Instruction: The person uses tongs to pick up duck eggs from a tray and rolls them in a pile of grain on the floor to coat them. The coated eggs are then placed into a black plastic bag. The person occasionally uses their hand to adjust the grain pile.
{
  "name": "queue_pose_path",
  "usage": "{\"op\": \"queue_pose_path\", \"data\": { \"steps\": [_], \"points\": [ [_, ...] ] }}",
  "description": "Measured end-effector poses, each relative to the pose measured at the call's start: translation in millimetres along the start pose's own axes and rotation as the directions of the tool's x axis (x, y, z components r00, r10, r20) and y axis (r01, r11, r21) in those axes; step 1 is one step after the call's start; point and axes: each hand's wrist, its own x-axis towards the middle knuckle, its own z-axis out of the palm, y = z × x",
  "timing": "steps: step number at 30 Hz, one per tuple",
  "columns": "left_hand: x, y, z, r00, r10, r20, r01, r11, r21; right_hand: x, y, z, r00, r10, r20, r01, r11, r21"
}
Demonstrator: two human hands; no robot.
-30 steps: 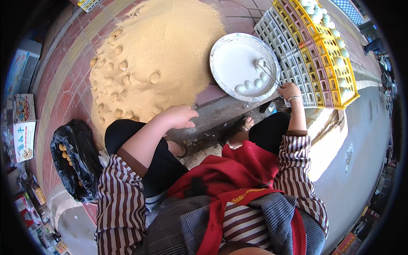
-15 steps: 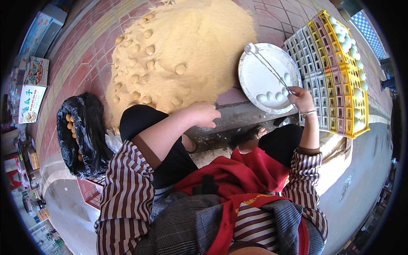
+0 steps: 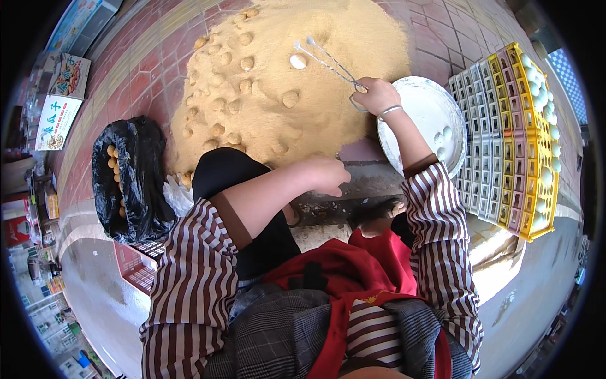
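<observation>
My right hand (image 3: 377,96) is closed round the handle of long twisted metal tongs (image 3: 338,68), reaching out over a spread of tan, grainy husk or sawdust (image 3: 328,104). The two tips of the tongs are spread apart. Just below them a white-coated egg (image 3: 298,61) lies on the tan material. Over my knees hangs my left hand (image 3: 325,175), empty, its fingers loosely bent and partly turned from view. Under my right forearm stands a round basin (image 3: 420,85) of white paste with pale eggs (image 3: 440,138) in it; the arm hides part of it.
Several tan-coated eggs (image 3: 290,98) lie across the spread. Stacked plastic egg trays (image 3: 499,145) with bluish eggs on top rise at the right. On the left, a black plastic bag (image 3: 142,183) holding coated balls sits above a red crate (image 3: 136,268). Cardboard boxes (image 3: 57,120) stand further left.
My right hand has swung left from the basin to over the tan spread, carrying the tongs. A white-coated egg now lies there. My left hand stays over my knees; the view has shifted slightly.
</observation>
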Motion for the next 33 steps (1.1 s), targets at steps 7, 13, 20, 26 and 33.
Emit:
{"op": "queue_pose_path", "data": {
  "steps": [7,13,20,26,33],
  "points": [
    [1.1,-1.0,0.8,1.0,0.025,0.007,-0.025,0.999,0.028,-95.5,101.9,-4.4,0.977,0.032,-0.213,0.026,0.963,0.267],
    [5.8,0.7,-1.4,0.999,0.017,0.034,-0.017,1.0,0.014,-170.3,168.4,-30.7,0.917,0.354,-0.183,-0.274,0.894,0.355],
    [6.2,-1.9,-1.2,0.999,0.028,0.026,-0.027,0.999,-0.025,-225.4,220.6,-37.6,0.806,0.515,-0.293,-0.552,0.832,-0.054],
    [3.8,-8.1,2.3,1.0,0.009,0.022,-0.008,0.999,-0.048,-231.4,241.3,-30.7,0.784,0.6,-0.156,-0.617,0.781,-0.096],
    [3.5,-10.3,3.2,1.0,0.001,0.003,-0.001,0.998,-0.058,-212.8,249.2,-26.0,0.788,0.615,-0.029,-0.615,0.787,-0.048]
  ]
}}
